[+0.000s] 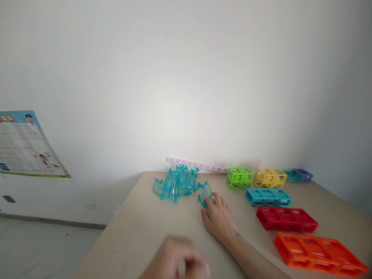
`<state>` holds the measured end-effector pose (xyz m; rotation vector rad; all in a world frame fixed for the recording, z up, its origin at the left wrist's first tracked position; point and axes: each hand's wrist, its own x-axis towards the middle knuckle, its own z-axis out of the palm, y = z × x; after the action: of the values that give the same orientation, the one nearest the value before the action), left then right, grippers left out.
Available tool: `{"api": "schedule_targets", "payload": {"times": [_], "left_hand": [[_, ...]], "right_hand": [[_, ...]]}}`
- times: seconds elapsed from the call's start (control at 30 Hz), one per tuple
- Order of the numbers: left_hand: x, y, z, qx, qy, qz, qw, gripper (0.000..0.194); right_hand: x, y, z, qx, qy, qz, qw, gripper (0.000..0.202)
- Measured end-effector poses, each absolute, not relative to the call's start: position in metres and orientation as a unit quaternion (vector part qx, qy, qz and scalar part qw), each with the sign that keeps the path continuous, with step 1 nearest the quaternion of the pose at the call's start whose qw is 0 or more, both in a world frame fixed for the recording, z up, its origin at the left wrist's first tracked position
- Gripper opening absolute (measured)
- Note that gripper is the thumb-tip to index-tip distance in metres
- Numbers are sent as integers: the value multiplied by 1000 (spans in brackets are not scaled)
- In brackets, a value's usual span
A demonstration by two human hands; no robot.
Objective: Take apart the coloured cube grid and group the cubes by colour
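My right hand (218, 217) rests low over the table with its fingers apart. Its fingertips touch a translucent teal curved track piece (207, 190), and no firm grip on it shows. To the left of that piece lies a loose pile of similar translucent teal track pieces (178, 182). Close to the camera, at the bottom edge, is my left hand (181, 255), curled and smeared by motion. Whether anything is in its fingers cannot be made out.
Open-frame plastic blocks stand on the right: green (240, 178), yellow (270, 178), teal (269, 197), red (286, 219), orange (319, 254) and, farther back, blue (303, 175). A pale purple strip (197, 164) lies along the wall behind the table (139, 224).
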<state>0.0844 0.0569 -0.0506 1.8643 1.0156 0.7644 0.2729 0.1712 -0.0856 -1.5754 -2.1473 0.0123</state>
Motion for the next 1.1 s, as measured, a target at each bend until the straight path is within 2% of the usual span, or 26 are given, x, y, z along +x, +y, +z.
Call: {"api": "schedule_targets", "payload": {"times": [0.07,0.1,0.17,0.23,0.4,0.77,0.93,1.1], "left_hand": [[77,113,-48,716,469,377,353,30],[73,137,-50,678,537,444,234,26],[63,172,-60,622,608,492,31,22],[53,191,-74,596,638,486,-37,25],[37,203,-97,585,647,489,-8,20],[36,208,-94,553,638,535,25,16],[34,205,-86,512,617,597,20,22],[33,203,-83,489,581,648,62,30]], "right_hand": [[274,174,-85,-583,-775,9,243,28],[274,175,-85,-584,-774,10,245,26],[276,178,-85,-579,-776,11,248,25],[278,181,-85,-573,-780,13,250,24],[280,185,-86,-565,-785,27,253,28],[286,190,-83,-555,-783,73,271,22],[287,191,-82,-553,-780,82,281,19],[288,192,-81,-549,-780,98,283,19]]}}
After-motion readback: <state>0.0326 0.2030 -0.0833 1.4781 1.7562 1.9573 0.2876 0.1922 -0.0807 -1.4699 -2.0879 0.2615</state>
